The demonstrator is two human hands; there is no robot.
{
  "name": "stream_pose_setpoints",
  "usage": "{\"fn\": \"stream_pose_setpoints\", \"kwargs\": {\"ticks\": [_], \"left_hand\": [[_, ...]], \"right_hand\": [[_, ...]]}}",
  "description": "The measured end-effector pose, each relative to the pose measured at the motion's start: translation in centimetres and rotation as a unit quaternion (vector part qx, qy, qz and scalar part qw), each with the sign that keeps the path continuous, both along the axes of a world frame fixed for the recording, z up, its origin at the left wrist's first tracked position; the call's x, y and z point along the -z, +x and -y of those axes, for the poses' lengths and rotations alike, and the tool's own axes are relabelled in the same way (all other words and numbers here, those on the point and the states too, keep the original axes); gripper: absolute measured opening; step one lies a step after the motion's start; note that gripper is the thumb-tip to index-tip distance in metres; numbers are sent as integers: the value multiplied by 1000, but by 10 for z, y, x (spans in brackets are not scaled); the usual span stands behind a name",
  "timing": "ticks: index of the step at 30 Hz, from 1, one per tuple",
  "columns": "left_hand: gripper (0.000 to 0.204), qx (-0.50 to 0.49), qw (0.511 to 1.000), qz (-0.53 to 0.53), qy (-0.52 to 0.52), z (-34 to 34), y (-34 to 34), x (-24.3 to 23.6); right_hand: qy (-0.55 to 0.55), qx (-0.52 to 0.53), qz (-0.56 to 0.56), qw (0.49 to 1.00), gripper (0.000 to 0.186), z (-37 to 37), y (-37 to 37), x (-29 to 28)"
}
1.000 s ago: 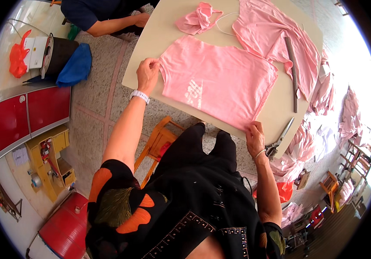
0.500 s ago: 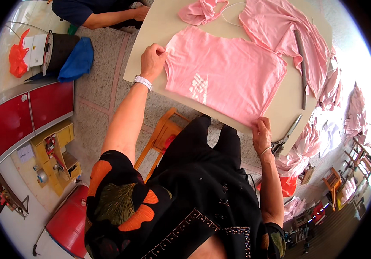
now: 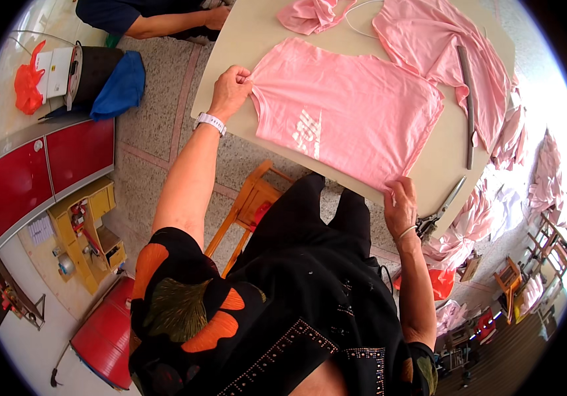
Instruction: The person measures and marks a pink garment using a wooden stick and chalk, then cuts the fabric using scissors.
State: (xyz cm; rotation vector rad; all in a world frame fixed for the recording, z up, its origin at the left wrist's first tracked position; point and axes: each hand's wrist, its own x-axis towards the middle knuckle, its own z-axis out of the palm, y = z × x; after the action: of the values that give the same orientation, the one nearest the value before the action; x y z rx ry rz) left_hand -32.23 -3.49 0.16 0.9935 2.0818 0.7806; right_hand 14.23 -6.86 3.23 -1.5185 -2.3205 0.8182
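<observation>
A pink shirt piece with a white print lies spread on the pale table. Its left edge is pinched in the closed fingers of my left hand, which wears a white watch. At the near right corner of the cloth, my right hand has its fingers closed on the hem. Close to that hand, dark-handled scissors rest on the table edge with the blade pointing away. A long dark bar lies to the right of the shirt piece, partly over more pink fabric.
Another person's arm is at the far left, beside the table. A wooden chair stands below the table's near edge. Heaps of pink cloth hang or lie at the right. Another pink bundle is at the far edge.
The view has shifted slightly, so the table sits a little further right. Both hands keep hold of the shirt piece, and it has barely moved.
</observation>
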Motion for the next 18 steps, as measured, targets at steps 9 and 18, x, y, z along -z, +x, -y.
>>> {"fn": "stream_pose_setpoints", "kwargs": {"ticks": [9, 18], "left_hand": [[26, -14, 996, 84, 7, 2, -4, -4], [27, 22, 1000, 13, -14, 3, -7, 6]], "right_hand": [[-90, -182, -160, 966, 22, -24, -155, -2], [-94, -289, 6, 953, 30, -54, -270, 14]]}}
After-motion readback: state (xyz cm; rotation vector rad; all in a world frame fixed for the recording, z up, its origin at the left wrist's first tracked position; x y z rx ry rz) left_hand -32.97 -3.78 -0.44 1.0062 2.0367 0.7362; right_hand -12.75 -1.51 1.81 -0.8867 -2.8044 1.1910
